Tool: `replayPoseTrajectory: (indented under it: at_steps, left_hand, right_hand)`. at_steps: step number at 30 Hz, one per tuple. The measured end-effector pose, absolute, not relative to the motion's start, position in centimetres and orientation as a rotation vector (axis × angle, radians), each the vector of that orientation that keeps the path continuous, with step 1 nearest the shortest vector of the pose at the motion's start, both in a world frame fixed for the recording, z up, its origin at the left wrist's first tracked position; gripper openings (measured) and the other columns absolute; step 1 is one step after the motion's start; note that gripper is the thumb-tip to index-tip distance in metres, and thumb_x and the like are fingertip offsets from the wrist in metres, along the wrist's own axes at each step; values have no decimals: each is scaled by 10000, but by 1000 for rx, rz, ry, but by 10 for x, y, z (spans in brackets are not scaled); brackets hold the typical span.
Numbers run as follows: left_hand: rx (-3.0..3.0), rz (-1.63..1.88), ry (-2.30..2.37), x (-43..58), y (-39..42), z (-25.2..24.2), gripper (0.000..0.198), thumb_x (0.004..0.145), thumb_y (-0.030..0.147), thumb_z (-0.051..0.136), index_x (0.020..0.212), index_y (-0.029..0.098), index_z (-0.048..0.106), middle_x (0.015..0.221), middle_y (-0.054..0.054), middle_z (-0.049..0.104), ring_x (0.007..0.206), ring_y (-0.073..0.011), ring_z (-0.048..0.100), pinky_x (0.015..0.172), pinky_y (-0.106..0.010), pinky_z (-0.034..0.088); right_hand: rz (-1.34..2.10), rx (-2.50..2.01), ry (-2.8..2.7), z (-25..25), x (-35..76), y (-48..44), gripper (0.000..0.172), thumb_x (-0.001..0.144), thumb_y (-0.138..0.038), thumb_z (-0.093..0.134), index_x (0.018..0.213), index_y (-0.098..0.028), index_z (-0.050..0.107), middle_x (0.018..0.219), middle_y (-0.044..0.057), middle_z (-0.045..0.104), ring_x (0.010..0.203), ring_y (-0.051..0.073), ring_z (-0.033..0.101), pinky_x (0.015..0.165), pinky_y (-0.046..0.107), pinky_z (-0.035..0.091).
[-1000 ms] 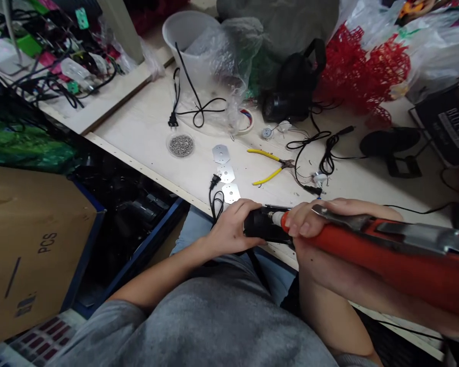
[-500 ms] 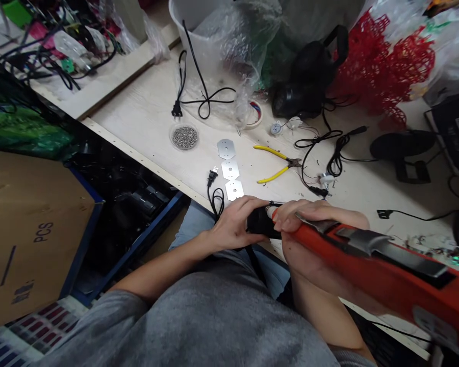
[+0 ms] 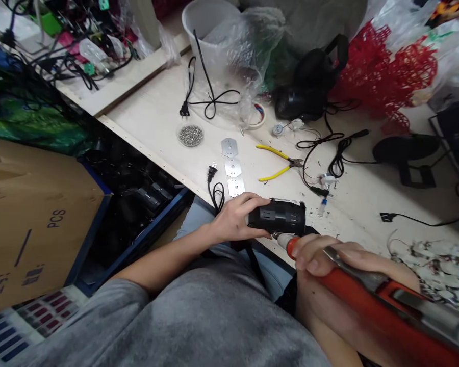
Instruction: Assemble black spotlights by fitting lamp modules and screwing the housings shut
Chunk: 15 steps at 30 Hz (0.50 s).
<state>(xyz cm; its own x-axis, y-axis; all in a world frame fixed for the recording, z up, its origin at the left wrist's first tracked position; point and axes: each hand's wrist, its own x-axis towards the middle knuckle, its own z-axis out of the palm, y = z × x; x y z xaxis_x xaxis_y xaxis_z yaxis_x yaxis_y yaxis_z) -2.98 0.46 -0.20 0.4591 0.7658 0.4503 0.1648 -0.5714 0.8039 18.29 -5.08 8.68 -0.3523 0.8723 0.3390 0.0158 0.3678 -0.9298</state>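
My left hand [image 3: 235,219] grips the left end of a black plastic housing [image 3: 283,216] at the table's front edge, thumb below and fingers above. Vent slots show on the housing's upper side. My right hand [image 3: 325,252] is wrapped round an orange power screwdriver [image 3: 361,300] with a metal lever on top. The screwdriver's tip is at the housing's lower edge, close to my left thumb; whether it touches a screw I cannot make out. Just beyond my left hand lie three silver metal plates [image 3: 232,167] in a row, with a black plug and cord [image 3: 212,173] beside them.
Yellow-handled cutters [image 3: 273,177] lie mid-table. Behind are a dish of small metal pieces [image 3: 190,135], a tape roll [image 3: 259,117] and a white bucket [image 3: 204,56]. Black cords [image 3: 338,153] and a heap of small wired parts [image 3: 436,275] occupy the right. A cardboard box [image 3: 38,224] stands left.
My right hand and the screwdriver have moved down and right, from over the housing to its lower edge. More of the housing shows now. The view has shifted slightly.
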Motion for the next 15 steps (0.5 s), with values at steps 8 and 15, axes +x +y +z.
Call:
replayPoseTrajectory:
  at_steps: [8,15]
  left_hand:
    - [2039,1102,747,-30,6,-7,630,832,513,748,1328,166,574,1196,-151,674,1086,-256,695,917,-407,609]
    - [2073,1104,820,-26,8,-6,572,794,432,762,1283,186,596,1157,-116,668,1050,-244,694,893,-393,605]
  right_hand:
    - [1045,-1029,-1442,79,152,-63,195,938,-410,640,813,-275,704,595,-4,648,520,189,623,565,373,572]
    - [994,-962,-1346,115,128,-55,250,930,-208,608,1127,-309,722,748,6,696,677,208,672,671,406,583]
